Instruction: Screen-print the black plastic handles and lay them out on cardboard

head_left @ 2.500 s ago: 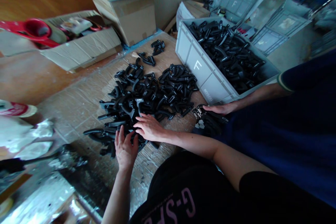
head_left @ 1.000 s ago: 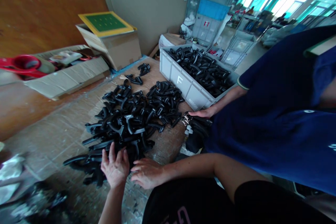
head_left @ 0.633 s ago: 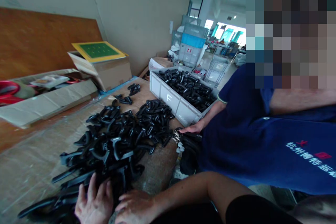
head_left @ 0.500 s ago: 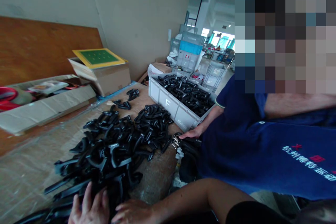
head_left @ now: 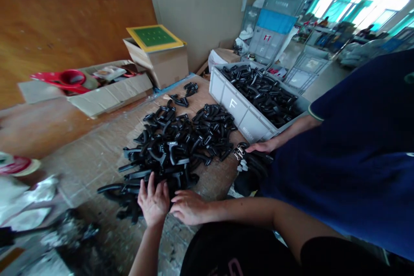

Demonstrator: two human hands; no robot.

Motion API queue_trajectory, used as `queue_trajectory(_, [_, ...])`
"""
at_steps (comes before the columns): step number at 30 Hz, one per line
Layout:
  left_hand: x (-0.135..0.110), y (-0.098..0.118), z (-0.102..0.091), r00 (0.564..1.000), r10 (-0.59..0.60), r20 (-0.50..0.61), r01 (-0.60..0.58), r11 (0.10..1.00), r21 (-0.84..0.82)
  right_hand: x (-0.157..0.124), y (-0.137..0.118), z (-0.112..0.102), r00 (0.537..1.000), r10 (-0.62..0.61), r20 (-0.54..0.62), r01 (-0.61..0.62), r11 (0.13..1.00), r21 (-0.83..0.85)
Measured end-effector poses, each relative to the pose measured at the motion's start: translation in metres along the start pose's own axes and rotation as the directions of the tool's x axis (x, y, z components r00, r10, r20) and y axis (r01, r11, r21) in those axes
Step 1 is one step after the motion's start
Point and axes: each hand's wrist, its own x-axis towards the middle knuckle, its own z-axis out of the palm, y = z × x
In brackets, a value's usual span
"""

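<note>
A heap of black curved plastic parts (head_left: 168,138), handle-like in shape, is spread over the brown tabletop. My left hand (head_left: 153,200) rests on the near end of this heap, palm down with its fingers spread. Just right of it, my right hand (head_left: 189,207) reaches in from the side, fingers slightly bent and apart, against the nearest parts. I see nothing gripped in either hand; the spot under the fingertips is hidden.
A grey crate (head_left: 241,114) marked F, full of similar black parts, stands beyond the heap. At right, a co-worker's hand (head_left: 263,146) touches a dark item with metal fittings (head_left: 239,152). Cardboard boxes (head_left: 171,67) line the back; a dark, foil-covered object (head_left: 69,233) sits front left.
The view has swung down and left, so the heap and crate appear farther right and higher. Both my hands stay at the heap's near end, now with more of my forearms in sight.
</note>
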Motion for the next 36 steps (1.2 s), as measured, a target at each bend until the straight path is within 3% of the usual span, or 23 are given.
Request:
queue_trajectory(3, [0.000, 0.000, 0.002, 1.000, -0.008, -0.009, 0.008, 1.000, -0.020, 0.004, 0.004, -0.002, 0.995, -0.082, 0.061, 0.087, 0.991, -0.100])
queue_trajectory(7, [-0.001, -0.002, 0.004, 1.000, -0.010, -0.015, 0.009, 1.000, -0.030, 0.008, 0.013, 0.003, 0.981, -0.138, 0.139, 0.152, 0.984, -0.093])
queue_trajectory(14, [0.000, -0.004, 0.008, 0.999, -0.008, -0.033, 0.006, 0.998, -0.068, 0.011, 0.018, 0.006, 0.988, -0.118, 0.096, 0.119, 0.993, 0.001])
queue_trajectory(19, [0.004, -0.006, 0.003, 0.996, 0.004, -0.088, -0.014, 0.994, -0.110, 0.030, 0.031, -0.023, 0.997, -0.010, -0.082, 0.024, 0.986, 0.165])
queue_trajectory(22, [0.016, -0.004, -0.007, 0.986, -0.026, -0.162, 0.004, 0.991, -0.137, 0.051, 0.062, -0.065, 0.938, 0.125, -0.322, -0.034, 0.962, 0.272])
queue_trajectory(25, [0.047, 0.003, -0.020, 0.978, -0.070, -0.195, 0.037, 0.986, -0.165, 0.070, 0.116, -0.114, 0.771, 0.333, -0.543, -0.172, 0.930, 0.326])
queue_trajectory(27, [0.081, 0.012, -0.024, 0.987, -0.065, -0.150, 0.037, 0.982, -0.183, 0.078, 0.161, -0.140, 0.603, 0.501, -0.621, -0.335, 0.865, 0.372])
queue_trajectory(28, [0.102, 0.018, -0.024, 0.992, -0.050, -0.118, 0.027, 0.981, -0.193, 0.081, 0.183, -0.149, 0.501, 0.587, -0.636, -0.424, 0.807, 0.411])
queue_trajectory(30, [0.148, 0.033, -0.017, 0.998, 0.005, -0.057, -0.017, 0.975, -0.221, 0.083, 0.224, -0.159, 0.253, 0.749, -0.612, -0.574, 0.626, 0.528])
queue_trajectory(32, [0.197, 0.052, 0.002, 0.997, 0.081, -0.003, -0.079, 0.962, -0.260, 0.082, 0.255, -0.159, 0.025, 0.843, -0.537, -0.634, 0.429, 0.643])
queue_trajectory(34, [0.244, 0.076, 0.031, 0.984, 0.159, 0.081, -0.128, 0.946, -0.297, 0.080, 0.276, -0.154, -0.095, 0.885, -0.456, -0.634, 0.300, 0.713])
queue_trajectory(36, [0.285, 0.101, 0.065, 0.953, 0.223, 0.205, -0.150, 0.936, -0.320, 0.078, 0.289, -0.147, -0.129, 0.905, -0.406, -0.626, 0.243, 0.741])
